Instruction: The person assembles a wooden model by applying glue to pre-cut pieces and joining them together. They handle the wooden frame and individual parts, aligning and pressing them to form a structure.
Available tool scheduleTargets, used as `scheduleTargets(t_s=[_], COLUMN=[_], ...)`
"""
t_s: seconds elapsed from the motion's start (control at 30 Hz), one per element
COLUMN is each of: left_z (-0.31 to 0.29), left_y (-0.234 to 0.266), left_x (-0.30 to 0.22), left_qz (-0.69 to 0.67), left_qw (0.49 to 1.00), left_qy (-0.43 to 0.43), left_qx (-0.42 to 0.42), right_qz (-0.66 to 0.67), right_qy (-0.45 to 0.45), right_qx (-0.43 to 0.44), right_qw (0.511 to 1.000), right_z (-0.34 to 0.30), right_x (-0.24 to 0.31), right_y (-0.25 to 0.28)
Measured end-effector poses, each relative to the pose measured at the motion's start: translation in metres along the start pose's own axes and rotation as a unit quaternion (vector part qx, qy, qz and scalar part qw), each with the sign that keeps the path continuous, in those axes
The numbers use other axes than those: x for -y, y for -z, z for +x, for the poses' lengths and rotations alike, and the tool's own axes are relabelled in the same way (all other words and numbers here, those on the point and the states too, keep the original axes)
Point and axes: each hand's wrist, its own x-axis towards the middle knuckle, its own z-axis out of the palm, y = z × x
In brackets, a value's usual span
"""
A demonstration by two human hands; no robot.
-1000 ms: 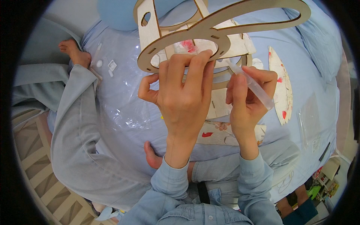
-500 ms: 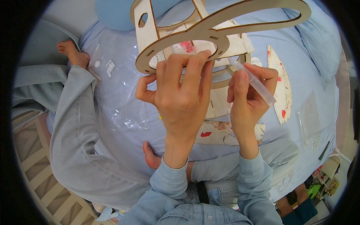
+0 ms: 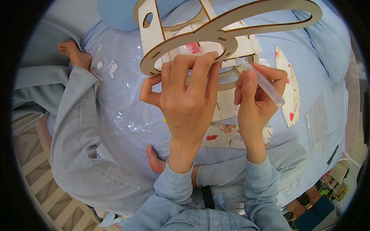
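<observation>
A laser-cut plywood frame (image 3: 208, 34) with slots, a round opening and a long looped arm stands at the top middle. My left hand (image 3: 189, 88) grips its lower edge, fingers over the rim and thumb out to the left. Between the thumb and fingers of my right hand (image 3: 256, 92) is a translucent white glue tube (image 3: 269, 88). The tube's narrow tip points up and left, close to the frame's lower edge; whether it touches cannot be made out. Below the hands lies a plywood sheet (image 3: 227, 135) with a flower print and red patches.
A curved, pointed plywood piece (image 3: 287, 86) lies at the right on the blue bedsheet (image 3: 266, 184). Clear plastic wrapping (image 3: 131, 119) spreads at left, near small white pieces (image 3: 100, 64). A plastic bag (image 3: 318, 119) lies far right. Another person's leg (image 3: 77, 111) borders the left side.
The frame has shifted very slightly to the right. Both hands keep their holds, and the glue tube has moved marginally to the right.
</observation>
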Motion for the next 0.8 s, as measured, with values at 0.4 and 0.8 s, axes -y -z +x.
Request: scheduleTargets(t_s=[0.4,0.8], left_z=[0.0016,0.0009], left_y=[0.0028,0.0029], left_x=[0.0008,0.0023], left_qz=[0.001,-0.001], left_qw=[1.000,1.000], left_qy=[-0.001,-0.008], left_qx=[-0.006,-0.011], right_qz=[0.022,-0.036], right_qy=[0.012,0.062], right_qx=[0.048,0.037], right_qw=[0.999,0.997], right_z=[-0.0022,-0.0017], right_x=[-0.0010,0.0014], right_y=[-0.0066,-0.0105])
